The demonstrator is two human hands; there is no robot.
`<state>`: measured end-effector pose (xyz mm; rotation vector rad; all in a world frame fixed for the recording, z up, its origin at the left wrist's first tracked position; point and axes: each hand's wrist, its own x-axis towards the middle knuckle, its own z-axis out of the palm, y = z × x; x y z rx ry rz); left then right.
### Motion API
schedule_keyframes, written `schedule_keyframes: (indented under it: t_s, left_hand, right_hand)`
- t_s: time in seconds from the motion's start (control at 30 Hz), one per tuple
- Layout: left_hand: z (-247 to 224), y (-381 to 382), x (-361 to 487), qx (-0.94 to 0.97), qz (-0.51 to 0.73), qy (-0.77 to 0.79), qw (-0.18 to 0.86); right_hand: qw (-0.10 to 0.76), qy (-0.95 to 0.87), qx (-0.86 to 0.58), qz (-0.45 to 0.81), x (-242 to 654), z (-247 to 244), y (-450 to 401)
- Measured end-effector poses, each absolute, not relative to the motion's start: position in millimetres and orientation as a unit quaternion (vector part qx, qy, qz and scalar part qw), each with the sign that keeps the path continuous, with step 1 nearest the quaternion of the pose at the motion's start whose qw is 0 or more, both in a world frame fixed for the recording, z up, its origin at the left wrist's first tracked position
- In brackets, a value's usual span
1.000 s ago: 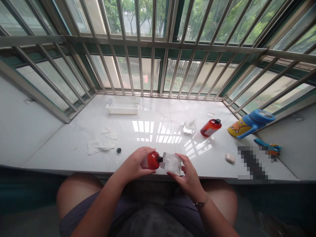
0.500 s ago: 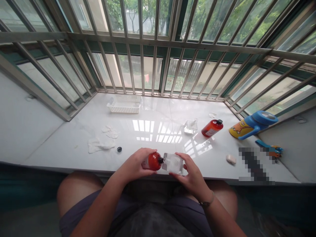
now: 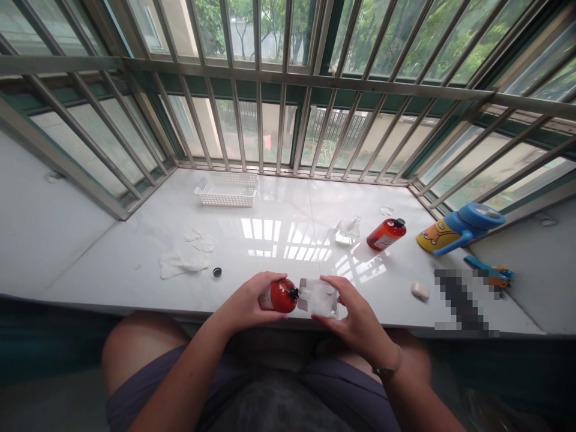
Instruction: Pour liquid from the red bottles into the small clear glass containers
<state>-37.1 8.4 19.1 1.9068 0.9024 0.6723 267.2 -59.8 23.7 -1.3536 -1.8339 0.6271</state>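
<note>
My left hand [image 3: 252,299] is wrapped round a red-amber bottle [image 3: 283,295], tilted with its black neck pointing right. My right hand [image 3: 348,306] grips a clear square glass bottle [image 3: 321,298], tipped so its neck faces left. The two necks meet or nearly meet over the counter's front edge; whether they touch I cannot tell. Whether liquid passes between them is too small to make out. Left of my left hand, a small black cap [image 3: 217,272] lies on the white counter [image 3: 270,198].
Crumpled white tissues [image 3: 182,264] lie at left, a white basket [image 3: 227,191] behind. To the right stand another clear glass bottle [image 3: 348,230], a second red bottle [image 3: 386,234] and a blue-yellow flask [image 3: 459,228]. A pale soap-like piece [image 3: 420,290] lies near the front. Window bars close the back.
My right hand has shifted slightly right with the clear bottle. My left hand and the red bottle have barely moved.
</note>
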Motion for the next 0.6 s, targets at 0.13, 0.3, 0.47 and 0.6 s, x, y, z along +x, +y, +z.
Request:
schedule_keyframes:
  t_s: [0.13, 0.3, 0.47, 0.6]
  left_hand:
    - [16, 8, -36, 0.765, 0.278, 0.364, 0.452]
    - [14, 7, -35, 0.758, 0.285, 0.361, 0.463]
    - [13, 8, -35, 0.759, 0.284, 0.354, 0.466]
    - [11, 8, -35, 0.759, 0.285, 0.354, 0.466]
  right_hand:
    - [0.372, -0.721, -0.53, 0.249, 269, 29, -59]
    - [0.364, -0.73, -0.528, 0.237, 268, 39, -57]
    - [0.351, -0.747, -0.522, 0.214, 269, 45, -56]
    - [0.344, -0.752, -0.522, 0.208, 269, 46, -56]
